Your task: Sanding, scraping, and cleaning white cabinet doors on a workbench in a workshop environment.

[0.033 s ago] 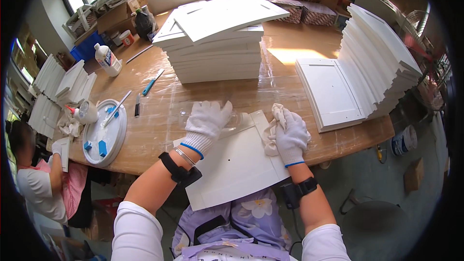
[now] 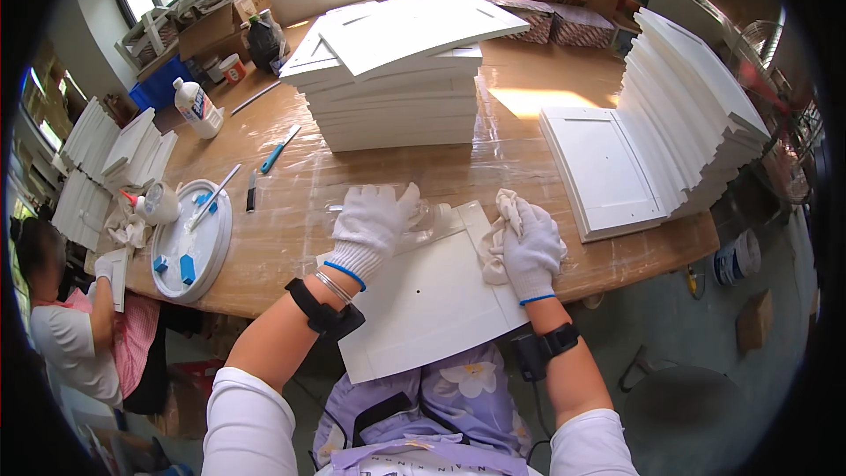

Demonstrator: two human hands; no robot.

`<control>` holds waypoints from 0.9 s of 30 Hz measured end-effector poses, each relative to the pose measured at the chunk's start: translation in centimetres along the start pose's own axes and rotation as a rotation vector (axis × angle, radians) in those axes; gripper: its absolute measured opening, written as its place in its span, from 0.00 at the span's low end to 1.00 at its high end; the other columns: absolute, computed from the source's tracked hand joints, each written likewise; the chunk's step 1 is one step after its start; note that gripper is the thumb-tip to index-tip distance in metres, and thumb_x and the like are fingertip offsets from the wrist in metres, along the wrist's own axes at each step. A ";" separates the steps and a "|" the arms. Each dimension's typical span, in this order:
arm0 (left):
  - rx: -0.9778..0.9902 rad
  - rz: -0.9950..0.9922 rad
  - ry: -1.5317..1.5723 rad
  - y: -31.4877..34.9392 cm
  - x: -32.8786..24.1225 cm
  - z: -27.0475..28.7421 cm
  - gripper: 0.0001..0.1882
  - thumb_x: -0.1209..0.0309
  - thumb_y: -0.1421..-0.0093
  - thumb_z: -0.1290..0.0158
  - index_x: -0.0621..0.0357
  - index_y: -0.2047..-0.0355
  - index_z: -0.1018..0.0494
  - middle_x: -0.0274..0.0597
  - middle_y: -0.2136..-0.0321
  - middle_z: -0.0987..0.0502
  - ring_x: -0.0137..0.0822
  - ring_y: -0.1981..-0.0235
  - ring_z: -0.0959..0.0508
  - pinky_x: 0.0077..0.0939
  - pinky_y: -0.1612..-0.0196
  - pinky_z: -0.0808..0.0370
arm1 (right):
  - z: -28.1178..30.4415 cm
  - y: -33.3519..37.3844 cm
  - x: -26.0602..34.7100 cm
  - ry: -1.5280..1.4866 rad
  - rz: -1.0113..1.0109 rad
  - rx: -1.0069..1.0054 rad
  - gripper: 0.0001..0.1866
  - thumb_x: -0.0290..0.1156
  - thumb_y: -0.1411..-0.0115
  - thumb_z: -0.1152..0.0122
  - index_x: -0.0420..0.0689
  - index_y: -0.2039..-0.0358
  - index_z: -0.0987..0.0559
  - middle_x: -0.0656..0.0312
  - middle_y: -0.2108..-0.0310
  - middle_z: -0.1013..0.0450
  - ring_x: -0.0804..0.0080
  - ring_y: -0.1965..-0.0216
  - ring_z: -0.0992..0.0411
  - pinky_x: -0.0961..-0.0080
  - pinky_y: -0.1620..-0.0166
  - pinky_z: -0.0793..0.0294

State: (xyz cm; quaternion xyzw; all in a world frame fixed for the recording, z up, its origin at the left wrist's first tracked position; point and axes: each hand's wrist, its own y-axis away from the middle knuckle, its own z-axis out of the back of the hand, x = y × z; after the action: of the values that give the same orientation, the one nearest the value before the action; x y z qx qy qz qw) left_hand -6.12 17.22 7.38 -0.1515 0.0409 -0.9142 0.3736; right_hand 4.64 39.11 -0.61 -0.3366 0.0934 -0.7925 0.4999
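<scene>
My left hand (image 2: 368, 225), in a white knit glove, is above the far edge of a white panel (image 2: 432, 300). Its fingers curl over a clear plastic bottle (image 2: 427, 222) lying on its side; the bottle's middle is hidden under the glove. My right hand (image 2: 530, 251), also gloved, grips a crumpled beige cloth (image 2: 495, 251) by the panel's right edge. The panel has a raised border strip and a small dark hole. It rests partly on the table, its near end over my lap.
A tall stack of white panels (image 2: 397, 110) stands ahead, with more panels (image 2: 608, 167) at right. On the left lie a white lid (image 2: 216, 251) with blue blocks, a knife (image 2: 279, 150), a dark-handled tool (image 2: 251, 191) and bottles (image 2: 197, 108). A co-worker (image 2: 84, 326) sits at left.
My left hand has shifted slightly left. My right hand, the cloth and the panel look unmoved.
</scene>
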 end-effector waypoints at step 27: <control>-0.132 0.630 0.471 18.4 -2.7 -4.9 0.53 0.63 0.52 0.41 0.71 0.33 0.58 0.65 0.36 0.46 0.67 0.35 0.48 0.54 0.31 0.58 | 5.0 0.5 5.8 0.285 0.080 0.607 0.20 0.36 0.41 0.44 0.55 0.47 0.25 0.46 0.57 0.27 0.50 0.54 0.27 0.57 0.52 0.27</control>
State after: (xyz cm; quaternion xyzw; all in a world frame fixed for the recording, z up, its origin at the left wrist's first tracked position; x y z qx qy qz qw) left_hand 6.55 5.71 -1.40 0.0587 0.2288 -0.7598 0.6057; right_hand 6.58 34.83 5.49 -0.0543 -0.0645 -0.8029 0.5900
